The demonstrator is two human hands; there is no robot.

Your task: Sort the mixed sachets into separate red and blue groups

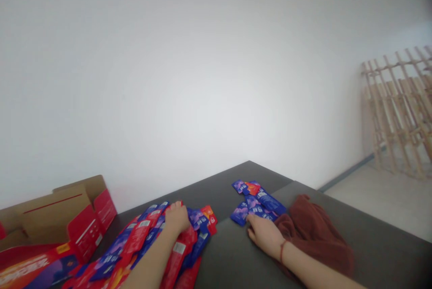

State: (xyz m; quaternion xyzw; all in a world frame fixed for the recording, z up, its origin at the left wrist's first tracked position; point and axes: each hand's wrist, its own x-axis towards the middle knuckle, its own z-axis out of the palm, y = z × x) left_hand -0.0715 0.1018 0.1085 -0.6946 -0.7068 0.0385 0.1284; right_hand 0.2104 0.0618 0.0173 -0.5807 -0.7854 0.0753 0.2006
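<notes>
My left hand [177, 218] rests on a pile of red and blue sachets [138, 237], its fingers curled over a red sachet [185, 235] in the heap. Its fingertips are partly hidden. A smaller group of purple-blue sachets [258, 203], with an orange-red one among them, lies beyond my right hand [266, 235]. That hand is closed, fingers bent and thumb tucked near them, at the near edge of this group. What it holds, if anything, cannot be made out. A thin red cord circles the right wrist.
At the left stands an opened red cardboard box [84, 230] with raised flaps. A crumpled brown cloth [313, 235] lies beside my right forearm on the dark table [226, 253]. A white wall rises behind; a wooden lattice rack [398, 104] leans at the right.
</notes>
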